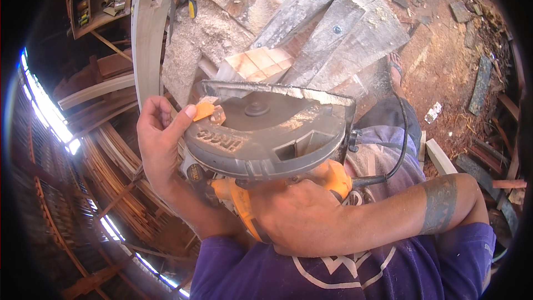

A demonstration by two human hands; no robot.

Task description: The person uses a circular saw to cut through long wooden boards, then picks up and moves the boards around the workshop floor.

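A circular saw [266,155] with a dark dusty blade guard and yellow-orange body is held close in front of my torso. My right hand [300,211] wraps round its yellow handle. Thumb and curled fingers of my left hand [161,133] close on a small orange tab [204,110] at the left end of the guard. Just beyond the saw's metal base plate [283,91] lies a pale, cut wooden block [259,63]. The saw's black cord [404,139] loops up on the right. How the fingers sit on the handle is partly hidden.
Grey bolted timbers [338,28] and sawdust [222,39] spread ahead. Pliers with yellow-black grips [192,3] lie at the upper left, near a long pale board [147,39]. Stacked wood strips [122,172] fill the left. Offcuts [481,84] litter the ground at right, near my foot [396,69].
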